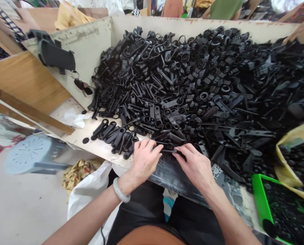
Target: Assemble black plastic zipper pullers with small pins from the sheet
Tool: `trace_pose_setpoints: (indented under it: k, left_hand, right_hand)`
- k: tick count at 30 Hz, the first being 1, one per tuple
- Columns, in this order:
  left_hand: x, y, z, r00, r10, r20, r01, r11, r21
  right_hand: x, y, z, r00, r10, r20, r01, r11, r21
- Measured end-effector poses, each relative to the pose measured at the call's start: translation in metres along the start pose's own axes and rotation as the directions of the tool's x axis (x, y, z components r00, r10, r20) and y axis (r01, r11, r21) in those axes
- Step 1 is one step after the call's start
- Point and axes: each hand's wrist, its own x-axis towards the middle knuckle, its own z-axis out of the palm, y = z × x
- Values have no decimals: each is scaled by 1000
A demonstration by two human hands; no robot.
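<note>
My left hand (145, 157), with a pale bangle on its wrist, is closed at the front edge of the bench. Its fingertips pinch one end of a slim black plastic part (169, 150). From the other side, the thumb and fingers of my right hand (195, 164) grip the same part. Small metal screws (164, 159) lie just below it on a dark sheet (167, 175). Left of my left hand, several black lever-shaped pieces (118, 137) rest in a row. Behind both hands rises a large heap of black plastic parts (172, 81).
A pale board wall (88, 51) bounds the heap at the left, with a black holder (56, 56) and keys (83, 86) hanging on it. A green bin (259, 200) and a yellow bag (284, 160) stand right. A blue stool (32, 153) is at lower left. Other people are across the bench.
</note>
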Motion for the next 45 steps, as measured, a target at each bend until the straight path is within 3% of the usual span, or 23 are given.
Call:
trace_pose_setpoints:
  k: [4, 8, 10, 11, 13, 16, 17, 19, 22, 24, 26, 28, 31, 35, 40, 45]
  left_hand:
    - [5, 1, -8, 999, 30, -33, -31, 999, -20]
    - [15, 0, -23, 991, 129, 46, -117, 973, -197]
    - [20, -2, -29, 985, 114, 127, -56, 919, -391]
    - [21, -3, -32, 982, 64, 181, 34, 870, -491]
    - [21, -1, -35, 940, -78, 332, 293, 682, -670]
    - [16, 8, -36, 800, -162, 578, 600, 202, -774]
    - [14, 12, -36, 763, -150, 628, 642, 61, -765]
    - [8, 21, -36, 723, -129, 679, 668, -124, -734]
    - [-1, 28, -34, 711, -139, 689, 646, -258, -718]
    - [-6, 30, -32, 716, -165, 678, 621, -292, -727]
    - [-9, 31, -30, 722, -185, 667, 602, -306, -737]
    - [-12, 34, -29, 722, -182, 667, 598, -319, -735]
    - [-16, 41, -26, 729, -153, 667, 605, -313, -732]
    - [-23, 53, -26, 758, -92, 646, 616, -225, -755]
    - [-28, 61, -33, 754, -86, 651, 640, -126, -758]
    - [-29, 64, -35, 739, -89, 668, 658, -115, -744]
  right_hand:
    - [-3, -1, -3, 997, 27, -70, -3, 946, 324]
    - [6, -3, -15, 1000, -4, 6, 0, 841, 542]
    - [14, 0, -26, 994, -34, 99, -35, 786, 617]
    - [18, 2, -31, 993, -22, 115, -56, 768, 638]
    - [28, 9, -39, 997, 72, 26, -73, 796, 601]
    - [44, 19, -39, 952, 209, -222, -152, 957, 247]
    - [50, 22, -37, 944, 218, -248, -202, 975, 90]
    - [58, 25, -31, 947, 234, -221, -270, 952, -148]
    - [59, 28, -30, 949, 231, -214, -278, 934, -225]
    - [50, 26, -37, 938, 201, -283, -239, 965, -109]
    - [33, 19, -45, 926, 185, -329, -145, 979, 142]
    - [11, 7, -50, 950, 189, -250, -61, 894, 445]
    - [-21, -14, -47, 983, 158, -99, -52, 740, 671]
    - [-44, -28, -34, 981, 177, -79, -59, 661, 748]
    - [-54, -25, -28, 972, 163, -172, 6, 707, 707]
    - [-57, -21, -27, 979, 103, -173, 46, 724, 688]
